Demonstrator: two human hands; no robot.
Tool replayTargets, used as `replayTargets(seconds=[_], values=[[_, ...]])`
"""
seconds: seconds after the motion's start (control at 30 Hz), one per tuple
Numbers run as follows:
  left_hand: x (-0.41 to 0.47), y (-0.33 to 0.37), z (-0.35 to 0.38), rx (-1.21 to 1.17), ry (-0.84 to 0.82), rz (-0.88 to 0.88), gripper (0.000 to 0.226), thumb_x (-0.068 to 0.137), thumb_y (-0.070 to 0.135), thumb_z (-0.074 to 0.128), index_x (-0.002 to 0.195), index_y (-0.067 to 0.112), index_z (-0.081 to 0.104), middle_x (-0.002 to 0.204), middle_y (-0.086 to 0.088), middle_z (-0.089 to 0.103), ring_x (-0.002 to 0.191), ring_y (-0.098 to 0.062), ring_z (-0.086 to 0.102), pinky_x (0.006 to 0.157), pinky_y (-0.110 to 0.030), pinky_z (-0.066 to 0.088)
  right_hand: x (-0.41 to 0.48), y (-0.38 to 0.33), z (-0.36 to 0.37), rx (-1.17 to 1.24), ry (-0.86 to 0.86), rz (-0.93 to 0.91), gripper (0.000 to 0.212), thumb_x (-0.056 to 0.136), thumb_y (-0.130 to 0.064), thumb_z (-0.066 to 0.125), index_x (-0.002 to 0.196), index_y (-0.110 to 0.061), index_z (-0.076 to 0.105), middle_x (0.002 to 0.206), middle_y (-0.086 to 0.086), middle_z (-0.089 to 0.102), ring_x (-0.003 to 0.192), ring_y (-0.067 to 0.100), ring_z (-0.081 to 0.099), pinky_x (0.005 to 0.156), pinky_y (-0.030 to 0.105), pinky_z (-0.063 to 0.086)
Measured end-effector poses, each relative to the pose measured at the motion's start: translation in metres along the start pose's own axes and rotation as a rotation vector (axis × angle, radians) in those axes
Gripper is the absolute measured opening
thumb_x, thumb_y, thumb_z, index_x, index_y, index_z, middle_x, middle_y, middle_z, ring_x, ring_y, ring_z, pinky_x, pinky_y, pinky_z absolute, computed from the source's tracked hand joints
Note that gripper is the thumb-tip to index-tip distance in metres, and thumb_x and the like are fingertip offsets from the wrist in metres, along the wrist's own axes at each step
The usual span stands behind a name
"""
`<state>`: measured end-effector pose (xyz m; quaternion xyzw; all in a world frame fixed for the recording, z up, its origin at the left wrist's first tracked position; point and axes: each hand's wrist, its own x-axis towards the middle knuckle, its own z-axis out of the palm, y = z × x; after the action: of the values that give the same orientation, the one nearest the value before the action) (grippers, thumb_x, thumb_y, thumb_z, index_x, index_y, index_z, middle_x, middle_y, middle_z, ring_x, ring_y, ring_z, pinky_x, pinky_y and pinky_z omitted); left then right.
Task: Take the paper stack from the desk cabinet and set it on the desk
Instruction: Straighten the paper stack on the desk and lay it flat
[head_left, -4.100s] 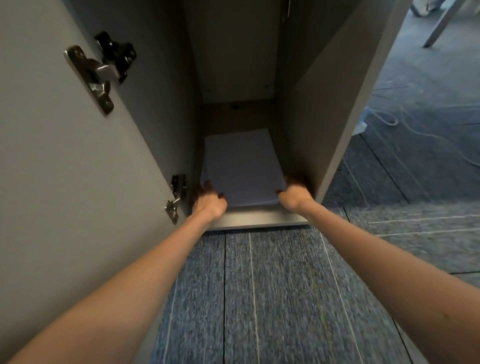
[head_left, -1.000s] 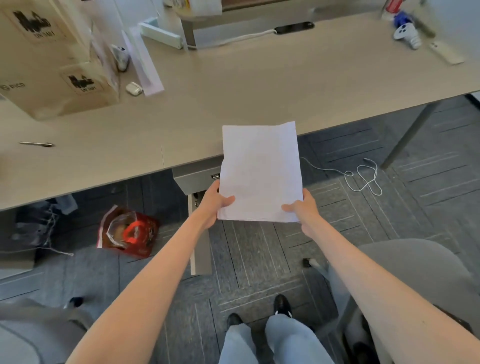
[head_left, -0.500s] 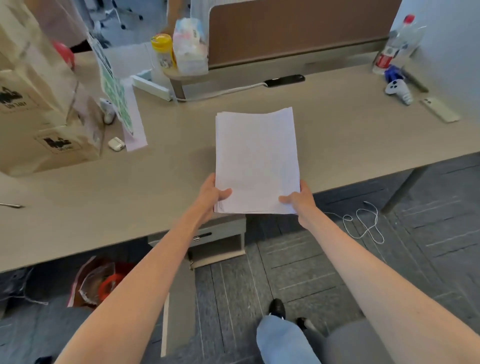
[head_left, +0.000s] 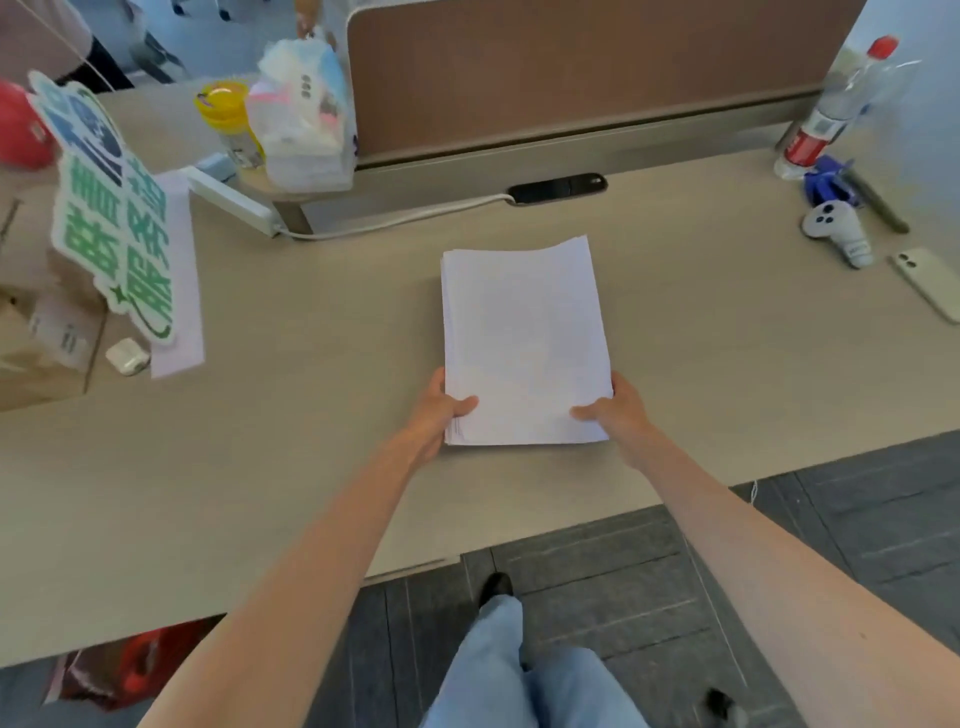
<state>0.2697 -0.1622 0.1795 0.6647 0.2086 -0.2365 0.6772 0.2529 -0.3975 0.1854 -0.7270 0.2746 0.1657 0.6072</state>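
A white paper stack (head_left: 522, 338) lies over the middle of the light wooden desk (head_left: 311, 415); whether it rests flat on the desk or hovers just above it I cannot tell. My left hand (head_left: 435, 410) grips its near left corner, thumb on top. My right hand (head_left: 618, 408) grips the near right corner the same way. The desk cabinet is out of view.
A green sign (head_left: 111, 208) and cardboard box (head_left: 31, 332) stand at the left, an earbud case (head_left: 127, 356) beside them. A power strip (head_left: 228, 200), tissue pack (head_left: 304, 114) and brown divider (head_left: 571, 67) line the back. At the right are a bottle (head_left: 831, 114), controller (head_left: 836, 231) and phone (head_left: 930, 286).
From the cabinet floor, both hands lifted the stack up and carried it forward over the desk; in the last half second it moved further in from the desk's front edge and lower.
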Motion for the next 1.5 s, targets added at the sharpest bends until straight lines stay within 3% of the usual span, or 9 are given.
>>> replayTargets(seconds=[0.3,0.47,0.6,0.77,0.97,1.07,1.2,1.33,1.5], values=[[0.061,-0.002,0.025,0.184,-0.029,-0.177,0.053,0.083,0.005,0.065,0.134,0.010,0.052,0.131,-0.007,0.064,0.115,-0.027,0.063,0.101,-0.047,0.049,0.075,-0.009,-0.047,-0.473,-0.129,0.028,0.032,0.075,-0.018,0.075,0.103,-0.005,0.065,0.085,0.010,0.068,0.073,0.032,0.067,0.056,0.036,0.055],[0.081,0.024,0.033,0.206,0.108,-0.191,0.039,0.083,0.022,0.067,0.117,0.004,0.063,0.112,-0.010,0.071,0.099,-0.026,0.068,0.091,-0.044,0.054,0.114,-0.032,-0.067,-0.572,-0.201,0.061,0.033,0.076,-0.039,0.072,0.077,-0.006,0.069,0.069,0.009,0.073,0.052,0.020,0.069,0.052,0.027,0.057],[0.095,0.031,0.040,0.067,0.220,-0.174,0.049,0.087,0.029,0.066,0.121,-0.004,0.055,0.118,-0.015,0.067,0.087,-0.024,0.068,0.061,-0.029,0.051,0.139,-0.048,-0.065,-0.642,-0.182,-0.037,0.031,0.081,-0.034,0.063,0.059,-0.012,0.056,0.068,0.013,0.073,0.056,0.026,0.070,0.064,0.035,0.058],[0.102,0.038,0.054,-0.028,0.075,-0.254,0.052,0.079,0.041,0.072,0.121,0.010,0.064,0.117,-0.008,0.072,0.105,-0.027,0.069,0.088,-0.039,0.053,0.153,-0.048,-0.061,-0.728,-0.260,-0.085,0.014,0.084,-0.012,0.050,0.071,-0.011,0.057,0.073,0.014,0.075,0.062,0.030,0.074,0.070,0.041,0.061],[0.096,0.042,0.062,0.047,0.038,-0.169,0.034,0.093,0.024,0.060,0.124,0.010,0.058,0.122,-0.007,0.066,0.096,-0.020,0.067,0.075,-0.028,0.053,0.167,-0.045,-0.069,-0.770,-0.168,-0.194,0.014,0.081,-0.021,0.063,0.072,-0.010,0.059,0.070,0.003,0.068,0.066,0.024,0.066,0.065,0.033,0.053],[0.089,0.039,0.063,0.002,0.038,-0.091,0.043,0.093,0.028,0.060,0.132,0.009,0.056,0.128,-0.008,0.066,0.112,-0.026,0.066,0.093,-0.040,0.053,0.165,-0.049,-0.068,-0.478,-0.074,-0.222,0.026,0.077,-0.025,0.074,0.091,-0.008,0.059,0.082,-0.001,0.064,0.074,0.018,0.061,0.069,0.031,0.051],[0.079,0.045,0.063,-0.026,0.041,-0.018,0.054,0.085,0.042,0.067,0.131,0.016,0.056,0.124,-0.002,0.069,0.112,-0.019,0.067,0.098,-0.040,0.052,0.158,-0.075,-0.071,0.070,-0.397,-0.039,0.041,0.077,-0.020,0.077,0.114,-0.009,0.063,0.107,0.001,0.073,0.096,0.020,0.070,0.079,0.030,0.058],[0.069,0.073,0.072,-0.077,0.062,0.098,0.021,0.093,0.032,0.058,0.112,0.026,0.064,0.104,0.011,0.075,0.098,-0.008,0.072,0.072,-0.020,0.057,0.151,-0.116,-0.081,0.131,-0.491,-0.079,0.036,0.082,-0.020,0.072,0.117,-0.013,0.067,0.115,0.002,0.073,0.104,0.021,0.070,0.085,0.034,0.056],[0.058,0.100,0.082,-0.128,0.151,0.267,0.025,0.087,0.023,0.068,0.110,0.015,0.069,0.106,0.003,0.075,0.097,-0.011,0.073,0.076,-0.023,0.056,0.139,-0.155,-0.098,0.156,-0.538,-0.247,0.031,0.072,-0.020,0.077,0.103,-0.017,0.073,0.109,-0.001,0.075,0.102,0.016,0.071,0.090,0.032,0.053]])
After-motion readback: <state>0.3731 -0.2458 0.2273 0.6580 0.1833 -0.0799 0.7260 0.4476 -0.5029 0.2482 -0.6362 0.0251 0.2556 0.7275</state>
